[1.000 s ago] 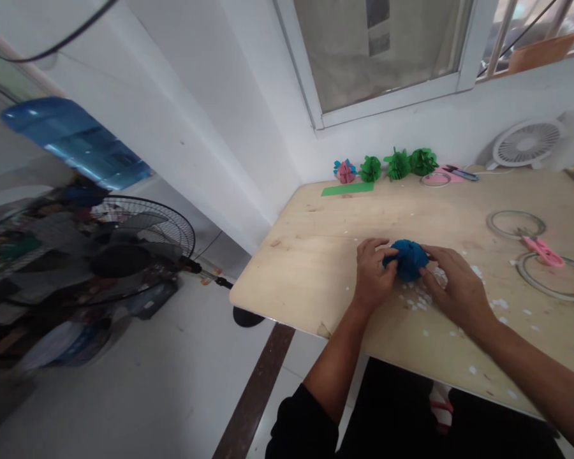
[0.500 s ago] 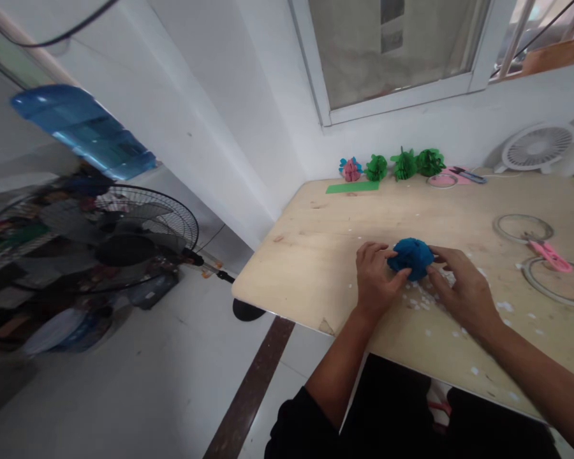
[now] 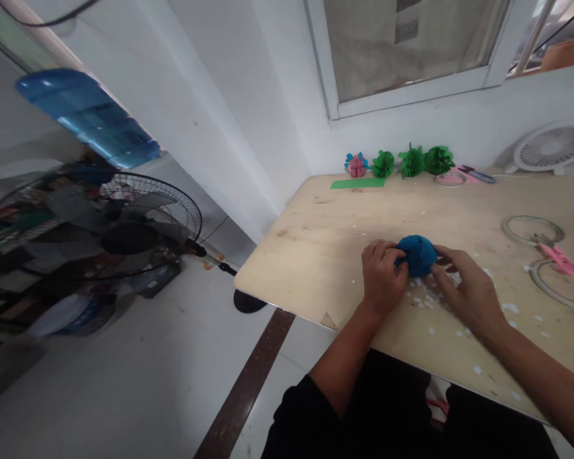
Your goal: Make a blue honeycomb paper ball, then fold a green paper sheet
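A blue paper ball (image 3: 417, 254) rests on the wooden table (image 3: 325, 248) between my two hands. My left hand (image 3: 381, 281) has its fingers curled against the ball's left side. My right hand (image 3: 469, 293) touches the ball's right side with thumb and fingertips. Small white paper scraps (image 3: 423, 302) lie on the table under and around my hands.
Along the wall stand a pink-and-blue paper flower (image 3: 356, 165) and three green ones (image 3: 411, 161), with a green paper sheet (image 3: 357, 183) in front. Tape rings (image 3: 530, 228), pink scissors (image 3: 559, 258) and a small white fan (image 3: 550, 148) are at right. A standing fan (image 3: 138, 229) is on the floor at left.
My hands have kept hold of the blue ball, with the fingers shifting slightly on it. The camera has drifted, so everything sits a little further right in view.
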Demonstrator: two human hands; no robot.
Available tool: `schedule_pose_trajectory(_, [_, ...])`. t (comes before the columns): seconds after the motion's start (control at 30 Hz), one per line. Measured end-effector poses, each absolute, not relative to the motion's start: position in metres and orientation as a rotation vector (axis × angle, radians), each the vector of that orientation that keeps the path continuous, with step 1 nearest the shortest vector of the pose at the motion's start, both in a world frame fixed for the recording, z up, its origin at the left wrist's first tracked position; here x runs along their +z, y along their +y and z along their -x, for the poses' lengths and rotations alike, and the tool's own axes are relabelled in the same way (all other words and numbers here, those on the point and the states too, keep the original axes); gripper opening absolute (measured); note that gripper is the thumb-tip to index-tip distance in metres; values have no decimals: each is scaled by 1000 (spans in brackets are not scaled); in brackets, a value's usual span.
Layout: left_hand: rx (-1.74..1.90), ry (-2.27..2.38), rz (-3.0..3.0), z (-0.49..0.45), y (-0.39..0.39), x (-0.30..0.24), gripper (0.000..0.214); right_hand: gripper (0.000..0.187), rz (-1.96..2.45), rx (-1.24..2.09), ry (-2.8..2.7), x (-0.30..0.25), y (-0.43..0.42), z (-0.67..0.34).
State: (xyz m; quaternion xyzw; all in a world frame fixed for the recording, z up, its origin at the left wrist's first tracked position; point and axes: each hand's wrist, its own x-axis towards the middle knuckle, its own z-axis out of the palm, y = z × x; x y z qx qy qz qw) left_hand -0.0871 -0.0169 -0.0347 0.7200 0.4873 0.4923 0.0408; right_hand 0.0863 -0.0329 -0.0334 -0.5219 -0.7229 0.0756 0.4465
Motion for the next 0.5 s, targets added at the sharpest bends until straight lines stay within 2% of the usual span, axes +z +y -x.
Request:
schedule_pose_trajectory(0.3, [1487,1545,-2099,85,-14,-35,14,41,1269,225,-1792,-34,-32,-87])
schedule_pose_trajectory(0.5, [1470,1538,-1998,84,-15,-36,24,42,1268,228,-1799,-34,-32,-87])
